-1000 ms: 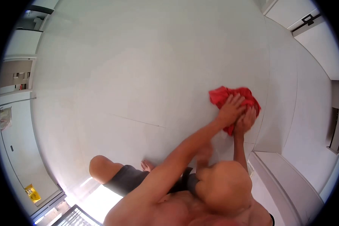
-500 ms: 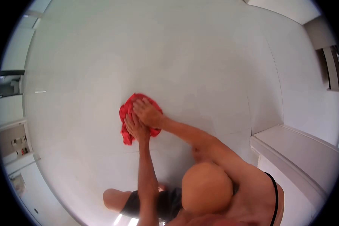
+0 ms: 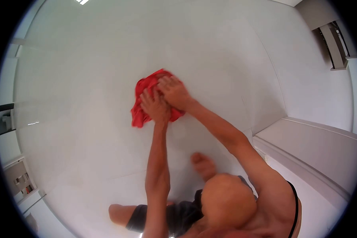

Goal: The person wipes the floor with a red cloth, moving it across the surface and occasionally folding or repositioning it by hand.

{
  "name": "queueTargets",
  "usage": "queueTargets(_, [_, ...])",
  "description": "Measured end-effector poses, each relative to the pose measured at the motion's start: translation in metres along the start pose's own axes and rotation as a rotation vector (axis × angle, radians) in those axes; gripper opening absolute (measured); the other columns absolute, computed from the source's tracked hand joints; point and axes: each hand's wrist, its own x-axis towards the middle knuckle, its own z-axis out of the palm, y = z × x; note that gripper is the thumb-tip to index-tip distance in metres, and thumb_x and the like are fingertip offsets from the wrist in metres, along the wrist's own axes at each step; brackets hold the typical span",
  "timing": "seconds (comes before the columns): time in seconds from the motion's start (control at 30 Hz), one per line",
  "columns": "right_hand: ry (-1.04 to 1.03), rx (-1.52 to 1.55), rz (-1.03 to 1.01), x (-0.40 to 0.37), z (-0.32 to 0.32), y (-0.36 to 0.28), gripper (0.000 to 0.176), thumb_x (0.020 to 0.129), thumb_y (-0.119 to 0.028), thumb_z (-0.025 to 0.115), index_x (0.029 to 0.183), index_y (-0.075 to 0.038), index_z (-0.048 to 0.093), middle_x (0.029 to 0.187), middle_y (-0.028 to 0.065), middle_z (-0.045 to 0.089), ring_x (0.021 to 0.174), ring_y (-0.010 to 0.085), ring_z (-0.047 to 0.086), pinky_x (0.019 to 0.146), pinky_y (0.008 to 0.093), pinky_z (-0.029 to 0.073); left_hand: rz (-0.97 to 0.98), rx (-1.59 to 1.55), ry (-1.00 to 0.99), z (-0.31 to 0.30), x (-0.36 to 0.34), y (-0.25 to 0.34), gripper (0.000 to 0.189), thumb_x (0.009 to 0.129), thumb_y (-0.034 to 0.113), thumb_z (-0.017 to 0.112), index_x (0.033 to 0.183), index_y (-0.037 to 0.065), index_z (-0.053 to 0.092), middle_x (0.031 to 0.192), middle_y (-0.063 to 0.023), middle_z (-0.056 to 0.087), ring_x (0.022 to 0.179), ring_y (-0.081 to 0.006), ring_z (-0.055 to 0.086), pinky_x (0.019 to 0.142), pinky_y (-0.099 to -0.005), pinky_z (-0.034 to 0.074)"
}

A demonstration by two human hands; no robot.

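Observation:
A crumpled red cloth lies on the pale, smooth floor. My left hand rests flat on the cloth, its fingers stretched out and spread. Just to its right and slightly farther out, my right hand also presses on the cloth with straight fingers. Both hands are open, palms down, and the two nearly touch. The cloth beneath the palms is hidden, while its edges show on the left, at the top and at the lower right.
My bent knees and a foot are close below my arms. A grey raised ledge or cabinet base stands at the right. Pale cabinets with open compartments line the left edge. A shelf-like unit is at the upper right.
Both hands have slid forward and a little to the right in view, taking the red cloth with them. The view has also shifted, and a foot now shows by the knee.

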Motion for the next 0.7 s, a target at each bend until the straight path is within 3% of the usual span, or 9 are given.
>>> queueTargets(0.1, [0.04, -0.144, 0.201, -0.048, -0.061, 0.066, 0.042, 0.089, -0.014, 0.068, 0.129, 0.0, 0.065, 0.142, 0.0211, 0.064, 0.137, 0.0398, 0.057, 0.12, 0.0536, 0.041, 0.225, -0.095, 0.008, 0.031, 0.009, 0.095, 0.048, 0.1, 0.025, 0.061, 0.146, 0.013, 0.061, 0.165, -0.0218, 0.042, 0.15, -0.0507, 0.038, 0.111, -0.0727, 0.034])
queueTargets(0.17, [0.049, -0.307, 0.326, -0.106, -0.103, 0.085, 0.047, 0.091, -0.015, 0.067, 0.135, 0.001, 0.064, 0.143, 0.0226, 0.063, 0.137, 0.0406, 0.057, 0.12, 0.0537, 0.041, 0.335, -0.322, -0.008, 0.032, -0.011, 0.159, 0.043, 0.097, 0.02, 0.062, 0.138, 0.011, 0.065, 0.158, -0.0229, 0.048, 0.148, -0.0499, 0.04, 0.118, -0.0729, 0.029])
queueTargets(0.3, [0.119, -0.497, 0.582, -0.25, -0.168, 0.073, 0.051, 0.097, -0.013, 0.063, 0.144, 0.005, 0.059, 0.151, 0.0243, 0.058, 0.142, 0.0438, 0.053, 0.122, 0.055, 0.038, 0.529, -0.554, -0.284, 0.036, -0.098, 0.245, 0.047, 0.097, 0.022, 0.063, 0.142, 0.012, 0.064, 0.164, -0.0239, 0.043, 0.156, -0.0481, 0.032, 0.126, -0.0681, 0.021])
queueTargets(0.43, [0.121, -0.557, 0.784, -0.28, -0.183, 0.028, 0.049, 0.098, -0.008, 0.058, 0.145, 0.002, 0.06, 0.154, 0.0231, 0.057, 0.143, 0.0438, 0.052, 0.122, 0.0551, 0.037, 0.617, -0.639, -0.342, 0.016, -0.128, 0.246, 0.046, 0.097, 0.025, 0.065, 0.141, 0.013, 0.066, 0.166, -0.02, 0.043, 0.159, -0.0423, 0.031, 0.129, -0.063, 0.02])
queueTargets(0.53, [0.206, -0.575, 0.725, -0.271, -0.162, 0.057, 0.048, 0.098, -0.008, 0.056, 0.145, 0.0, 0.061, 0.154, 0.0208, 0.057, 0.145, 0.0421, 0.05, 0.122, 0.0545, 0.036, 0.647, -0.603, -0.336, 0.017, -0.104, 0.235, 0.044, 0.098, 0.025, 0.064, 0.14, 0.014, 0.067, 0.165, -0.0181, 0.044, 0.158, -0.0398, 0.032, 0.129, -0.0612, 0.021])
queueTargets(0.7, [0.127, -0.414, 0.613, -0.137, -0.106, 0.101, 0.043, 0.101, -0.018, 0.057, 0.14, -0.001, 0.064, 0.152, 0.0176, 0.06, 0.145, 0.0413, 0.05, 0.123, 0.0544, 0.034, 0.521, -0.388, -0.172, 0.025, -0.003, 0.178, 0.044, 0.099, 0.025, 0.061, 0.141, 0.015, 0.066, 0.163, -0.0177, 0.047, 0.155, -0.04, 0.037, 0.125, -0.0619, 0.026])
